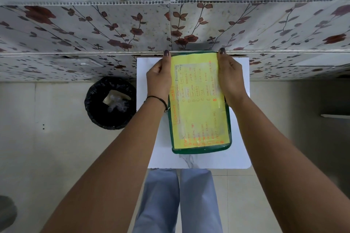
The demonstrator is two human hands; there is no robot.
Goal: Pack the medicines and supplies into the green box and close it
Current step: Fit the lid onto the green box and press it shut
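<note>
The green box [228, 130] lies on a small white table [240, 119], its lid down and covered by a yellow sheet with orange handwriting [198, 111]. My left hand [160, 77] grips the lid's left side near the far end. On the opposite side my right hand [230, 79] grips the lid's right edge. Both thumbs rest on top of the yellow sheet. No medicines or supplies are visible outside the box; its inside is hidden.
A round bin with a black liner [110, 103] and crumpled waste stands on the floor left of the table. A floral-patterned wall panel [94, 30] rises right behind the table. My legs in light blue trousers [178, 198] are below the table's near edge.
</note>
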